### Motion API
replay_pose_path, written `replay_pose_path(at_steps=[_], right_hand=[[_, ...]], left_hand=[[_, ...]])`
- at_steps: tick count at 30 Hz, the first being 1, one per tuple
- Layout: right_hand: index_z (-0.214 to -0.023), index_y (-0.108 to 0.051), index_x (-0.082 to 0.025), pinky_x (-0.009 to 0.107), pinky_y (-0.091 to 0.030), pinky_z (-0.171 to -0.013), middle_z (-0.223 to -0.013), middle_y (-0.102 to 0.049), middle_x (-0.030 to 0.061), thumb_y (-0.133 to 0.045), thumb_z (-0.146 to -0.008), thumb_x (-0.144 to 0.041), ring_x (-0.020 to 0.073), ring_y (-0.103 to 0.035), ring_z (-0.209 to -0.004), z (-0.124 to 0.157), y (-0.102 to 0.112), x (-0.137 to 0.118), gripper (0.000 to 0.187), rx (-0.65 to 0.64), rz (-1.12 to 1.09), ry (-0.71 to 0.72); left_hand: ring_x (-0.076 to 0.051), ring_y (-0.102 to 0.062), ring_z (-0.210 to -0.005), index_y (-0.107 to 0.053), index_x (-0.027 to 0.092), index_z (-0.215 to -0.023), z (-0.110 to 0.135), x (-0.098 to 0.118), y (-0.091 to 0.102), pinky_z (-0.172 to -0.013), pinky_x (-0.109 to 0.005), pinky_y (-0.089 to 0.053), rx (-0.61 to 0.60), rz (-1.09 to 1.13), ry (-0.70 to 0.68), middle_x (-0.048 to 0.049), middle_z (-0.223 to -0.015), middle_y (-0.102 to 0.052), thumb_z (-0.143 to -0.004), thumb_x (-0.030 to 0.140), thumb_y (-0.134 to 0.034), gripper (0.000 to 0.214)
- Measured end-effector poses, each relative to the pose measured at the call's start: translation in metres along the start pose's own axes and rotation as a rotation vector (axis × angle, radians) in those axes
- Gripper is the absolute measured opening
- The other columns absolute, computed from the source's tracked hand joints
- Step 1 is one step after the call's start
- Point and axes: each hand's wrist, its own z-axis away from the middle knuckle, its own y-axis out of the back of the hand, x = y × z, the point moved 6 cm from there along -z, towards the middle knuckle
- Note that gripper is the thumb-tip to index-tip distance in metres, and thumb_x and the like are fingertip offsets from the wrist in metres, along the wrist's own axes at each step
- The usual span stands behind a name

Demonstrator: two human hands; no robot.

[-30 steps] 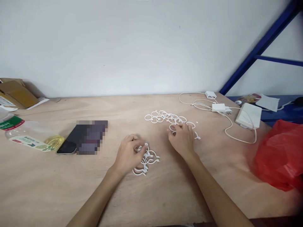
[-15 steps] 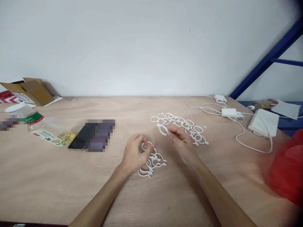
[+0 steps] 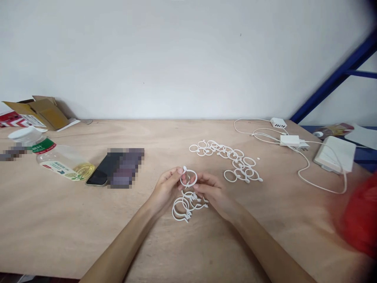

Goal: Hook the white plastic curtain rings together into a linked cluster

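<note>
**Both hands pinching one white ring above the linked cluster**

The left hand (image 3: 166, 188) and the right hand (image 3: 212, 192) meet over the wooden table (image 3: 88, 228). Between them they hold a single white ring (image 3: 188, 177), raised just above the table surface. The fingers of the left hand are pressed together and pinch the ring's left edge; the thumb and forefinger of the right hand pinch its right edge, with the other fingers curled under.

Places below are given relative to the held ring.

- Directly beneath it, touching the table and partly against the right hand's fingers, lies a linked cluster of rings (image 3: 185, 204).
- Up and to the right, well apart, a loose spread of rings (image 3: 229, 161) lies flat on the table.
- Farther right lie a white cable (image 3: 306, 173), a small charger (image 3: 290, 140) and a flat white box (image 3: 335, 154).
- At the far right edge, blurred, a red bag (image 3: 361, 214).
- To the left, a dark phone (image 3: 101, 169), lying flat, part of it blurred out.
- Just beyond the phone, a plastic bottle (image 3: 55, 159) on its side, holding some yellowish liquid.
- Far left, against the wall, a cardboard box (image 3: 41, 112).
</note>
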Motion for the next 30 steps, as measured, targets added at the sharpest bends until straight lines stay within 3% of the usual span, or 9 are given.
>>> replay_pose_path(at_steps=[4, 7, 10, 15, 22, 26, 28, 30], right_hand=[[-0.069, -0.062, -0.016, 0.022, -0.024, -0.048, -0.063, -0.054, -0.003, -0.069, -0.067, -0.022, 0.0062, -0.036, -0.051, 0.0, -0.003, 0.001, 0.009, -0.034, -0.014, -0.018], [-0.064, -0.06, -0.015, 0.023, -0.015, -0.042, -0.054, -0.047, -0.0046, -0.064, -0.076, -0.037, 0.0044, -0.029, -0.042, 0.001, -0.003, -0.003, 0.026, -0.049, 0.032, -0.031], [-0.062, -0.059, -0.014, 0.023, -0.013, -0.04, -0.055, -0.05, -0.0036, -0.061, -0.081, -0.045, 0.0024, -0.028, -0.038, 0.004, -0.004, -0.008, 0.037, -0.081, 0.067, -0.036], [-0.062, -0.057, -0.015, 0.021, -0.011, -0.035, -0.052, -0.047, -0.0052, -0.068, -0.077, -0.04, 0.0021, -0.03, -0.035, 0.006, -0.011, -0.001, 0.032, -0.164, -0.122, -0.118], [-0.061, -0.053, -0.016, 0.022, -0.015, -0.038, -0.052, -0.045, -0.0076, -0.072, -0.072, -0.038, 0.0013, -0.029, -0.033, 0.004, -0.013, 0.0, 0.031, -0.101, -0.379, -0.027], [-0.063, -0.06, -0.017, 0.024, -0.018, -0.041, -0.054, -0.05, -0.0037, -0.067, -0.076, -0.042, 0.0054, -0.036, -0.039, 0.002, -0.006, -0.005, 0.029, -0.004, -0.057, 0.012], [-0.064, -0.064, -0.018, 0.025, -0.024, -0.044, -0.052, -0.05, -0.0027, -0.064, -0.077, -0.043, 0.0086, -0.039, -0.044, 0.0, 0.009, -0.014, 0.029, 0.149, 0.223, 0.115], [-0.065, -0.066, -0.019, 0.027, -0.032, -0.051, -0.055, -0.054, -0.0011, -0.062, -0.077, -0.041, 0.0118, -0.044, -0.05, 0.003, 0.032, -0.03, 0.026, 0.394, 0.54, 0.265]], left_hand=[[-0.01, -0.042, -0.061, -0.05, 0.015, -0.065, 0.0, -0.006, -0.002, -0.059, -0.023, -0.035, -0.07, -0.13, 0.012, 0.0011, -0.066, -0.047, -0.081, 0.043, -0.061, 0.035], [-0.011, -0.044, -0.063, -0.051, 0.015, -0.065, 0.0, -0.011, -0.001, -0.06, -0.023, -0.035, -0.104, -0.221, 0.032, -0.0002, -0.067, -0.049, -0.083, 0.043, -0.059, 0.034], [-0.012, -0.047, -0.064, -0.052, 0.015, -0.063, 0.001, -0.013, -0.002, -0.062, -0.024, -0.035, -0.112, -0.231, 0.077, -0.001, -0.066, -0.05, -0.081, 0.042, -0.06, 0.034], [-0.011, -0.046, -0.06, -0.051, 0.015, -0.059, 0.005, -0.012, -0.008, -0.061, -0.025, -0.036, -0.108, -0.07, 0.159, 0.0003, -0.061, -0.048, -0.076, 0.043, -0.067, 0.036], [-0.01, -0.041, -0.055, -0.051, 0.016, -0.057, 0.007, -0.005, -0.018, -0.065, -0.027, -0.041, -0.121, 0.294, 0.127, 0.0044, -0.054, -0.035, -0.07, 0.035, -0.072, 0.032], [-0.012, -0.049, -0.062, -0.058, 0.015, -0.06, 0.004, -0.006, -0.007, -0.065, -0.026, -0.04, -0.033, 0.103, 0.099, 0.001, -0.058, -0.048, -0.069, 0.039, -0.073, 0.03], [-0.013, -0.05, -0.064, -0.062, 0.015, -0.063, 0.001, -0.002, 0.001, -0.063, -0.026, -0.039, 0.016, -0.145, 0.017, -0.0013, -0.064, -0.054, -0.071, 0.041, -0.07, 0.029], [-0.015, -0.05, -0.066, -0.065, 0.016, -0.065, 0.001, 0.005, 0.006, -0.063, -0.027, -0.038, 0.072, -0.485, -0.129, -0.0027, -0.069, -0.057, -0.075, 0.041, -0.067, 0.027]])
